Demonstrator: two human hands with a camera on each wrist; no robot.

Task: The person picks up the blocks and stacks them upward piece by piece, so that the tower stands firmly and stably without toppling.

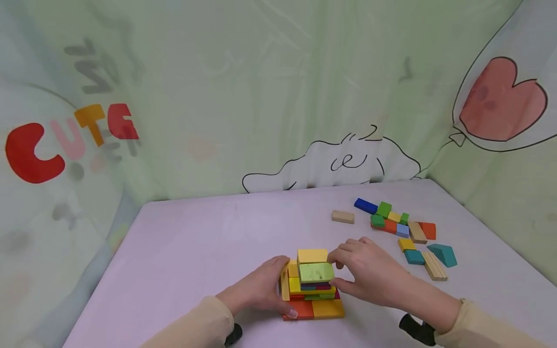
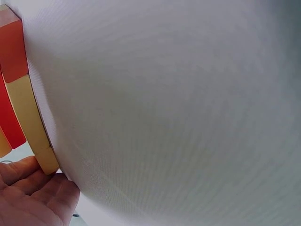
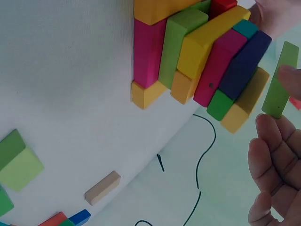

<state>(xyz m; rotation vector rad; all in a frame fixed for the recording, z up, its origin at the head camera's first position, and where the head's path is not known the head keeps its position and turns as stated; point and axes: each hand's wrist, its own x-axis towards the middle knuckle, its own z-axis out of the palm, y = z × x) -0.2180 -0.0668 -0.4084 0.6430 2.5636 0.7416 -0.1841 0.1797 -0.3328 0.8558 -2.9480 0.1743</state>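
A stack of coloured blocks (image 1: 314,296) stands near the front of the lilac table (image 1: 196,246), on an orange and red base. My left hand (image 1: 273,288) presses against the stack's left side, touching an upright plain wooden block (image 1: 285,285); the left wrist view shows my fingertips (image 2: 33,188) at that wooden block (image 2: 30,117) beside red blocks (image 2: 11,52). My right hand (image 1: 340,272) pinches a light green block (image 1: 316,272) by its right end on top of the stack. In the right wrist view the green block (image 3: 279,80) sits between my fingers (image 3: 275,141), just off the stack (image 3: 202,52).
Several loose blocks (image 1: 398,223) lie at the table's back right, with a plain wooden one (image 1: 343,216) apart and a teal wedge (image 1: 443,254) nearer. A printed green curtain (image 1: 261,96) closes off the table's back and sides.
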